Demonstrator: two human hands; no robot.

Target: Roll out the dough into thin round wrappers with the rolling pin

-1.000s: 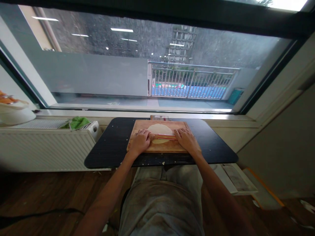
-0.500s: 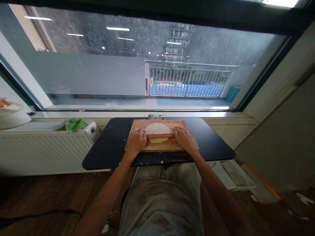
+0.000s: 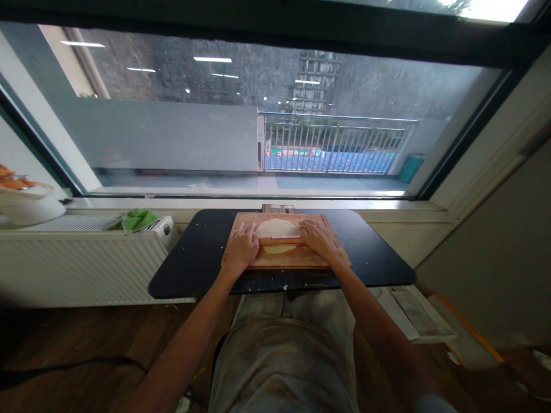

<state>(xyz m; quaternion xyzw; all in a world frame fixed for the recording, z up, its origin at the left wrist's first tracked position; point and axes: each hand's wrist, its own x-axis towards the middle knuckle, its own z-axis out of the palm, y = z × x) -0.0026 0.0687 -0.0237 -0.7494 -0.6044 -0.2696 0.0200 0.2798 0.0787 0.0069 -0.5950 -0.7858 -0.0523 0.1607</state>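
A wooden rolling pin [image 3: 279, 241] lies crosswise over a round, flat sheet of pale dough [image 3: 278, 227]. The dough shows on both the far and near sides of the pin. Under it is a wooden board [image 3: 275, 263]. At the pin's left end my left hand [image 3: 245, 244] is closed over it, fingers forward. My right hand [image 3: 317, 237] covers the right end, its fingers bent over the pin and partly reaching past it. Both palms face down, and they hide the pin's ends.
The board rests on a black table [image 3: 183, 255] scattered with small crumbs. A window [image 3: 172, 137] stands behind it. On the left, a green cloth [image 3: 138, 219] lies on a white radiator [image 3: 94, 267]. A small box [image 3: 279, 209] sits at the table's far edge.
The whole view has shifted slightly down and right. Both hands stay on the rolling pin, their fingers a little further forward over it. The pin's place on the dough looks nearly the same.
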